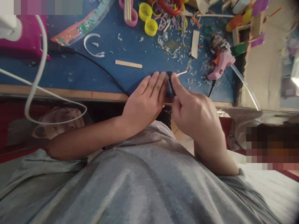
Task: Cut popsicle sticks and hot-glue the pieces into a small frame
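My left hand (146, 96) lies flat at the front edge of the blue table, fingers stretched and close together. My right hand (195, 109) is closed around a black cutter knife (171, 82), thumb near its top end. Most of that knife is hidden by the fingers. Beyond the knife sticks out the pale end of a thin wooden stick (182, 73); the rest is covered, and whether my left fingers press on it I cannot tell. To the left of my hands lies a loose ice-cream stick (128, 64).
A pink glue gun (221, 67) lies at right, amid white shavings. Yellow paper rings (150, 27) and a wooden piece (195, 44) lie farther back. A black cable (100, 68) and a white cable (43, 59) cross the left side. Another person (244, 124) is at right.
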Demonstrator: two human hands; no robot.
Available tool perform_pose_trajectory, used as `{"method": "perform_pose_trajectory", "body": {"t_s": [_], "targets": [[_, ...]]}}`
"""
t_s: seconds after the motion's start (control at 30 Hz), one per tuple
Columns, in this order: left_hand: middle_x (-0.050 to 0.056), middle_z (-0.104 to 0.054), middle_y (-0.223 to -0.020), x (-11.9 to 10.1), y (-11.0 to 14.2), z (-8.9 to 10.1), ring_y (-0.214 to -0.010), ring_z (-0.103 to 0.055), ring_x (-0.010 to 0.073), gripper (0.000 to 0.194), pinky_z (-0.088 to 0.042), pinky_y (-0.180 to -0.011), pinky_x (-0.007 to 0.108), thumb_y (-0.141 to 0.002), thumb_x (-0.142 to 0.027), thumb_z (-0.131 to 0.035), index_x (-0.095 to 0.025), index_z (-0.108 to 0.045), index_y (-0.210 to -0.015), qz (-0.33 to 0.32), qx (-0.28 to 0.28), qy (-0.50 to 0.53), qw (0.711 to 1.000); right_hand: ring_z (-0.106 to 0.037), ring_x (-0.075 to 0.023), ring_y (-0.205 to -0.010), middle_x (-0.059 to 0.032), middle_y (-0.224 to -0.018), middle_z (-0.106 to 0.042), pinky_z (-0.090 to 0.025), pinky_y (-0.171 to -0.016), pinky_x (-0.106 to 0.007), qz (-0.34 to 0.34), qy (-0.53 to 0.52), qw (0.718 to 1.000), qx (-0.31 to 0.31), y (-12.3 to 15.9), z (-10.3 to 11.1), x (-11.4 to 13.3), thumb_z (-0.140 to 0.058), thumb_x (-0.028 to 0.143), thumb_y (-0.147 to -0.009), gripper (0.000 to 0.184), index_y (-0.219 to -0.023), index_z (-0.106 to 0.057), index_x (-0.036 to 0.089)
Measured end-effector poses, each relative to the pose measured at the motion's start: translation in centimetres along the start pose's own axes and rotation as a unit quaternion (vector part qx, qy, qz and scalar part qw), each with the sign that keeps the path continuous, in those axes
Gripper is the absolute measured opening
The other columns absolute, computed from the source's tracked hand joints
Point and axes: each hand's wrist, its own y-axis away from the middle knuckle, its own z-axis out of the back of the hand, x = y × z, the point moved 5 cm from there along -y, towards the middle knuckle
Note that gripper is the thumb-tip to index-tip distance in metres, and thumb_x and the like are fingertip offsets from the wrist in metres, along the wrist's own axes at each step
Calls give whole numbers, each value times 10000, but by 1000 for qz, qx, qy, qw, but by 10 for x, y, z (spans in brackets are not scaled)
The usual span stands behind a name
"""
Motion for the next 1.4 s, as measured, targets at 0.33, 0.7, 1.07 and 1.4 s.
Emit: {"method": "perform_pose_trajectory", "body": {"t_s": [0.33, 0.7, 1.07, 1.4], "targets": [[313, -474, -1804, -4, -1, -1, -1704, -496, 435, 676, -426, -1434, 592, -1147, -243, -447, 83, -403, -1737, 1, -7, -1, 1000, -613, -199, -609, -100, -863, -784, -406, -534, -314, 17, 9, 1000, -23, 29, 0, 1, -382, 186, -1081, 677, -1735, -540, 118], [296, -534, -1772, 5, -2, 19, -1673, -546, 431, 763, -458, -1412, 572, -1135, -422, -634, 41, -471, -1718, -29, 14, 5, 999, -799, -277, -863, -161, -1226, -887, -569, -722, -387, -26, -42, 993, -104, 26, 37, -52, -543, 306, -1131, 586, -1709, -620, 246], [138, -776, -1558, 44, -8, 61, -1470, -737, 382, 448, -568, -1301, 619, -1111, -310, -694, -183, -695, -1540, 32, -70, 29, 997, -761, -389, -992, -182, -1217, -800, -594, -820, -503, -11, -14, 993, -119, -40, 21, -96, -636, 420, -1083, 719, -1776, -495, 295], [116, -807, -1238, 52, -8, 66, -1226, -756, 351, 195, -672, -1091, 565, -1055, -240, -719, -227, -831, -1214, 67, -64, 30, 995, -677, -362, -1158, -120, -1212, -834, -590, -1046, -583, 171, -116, 967, -152, -43, 12, -59, -675, 261, -1108, 258, -1288, -860, 279]]}}
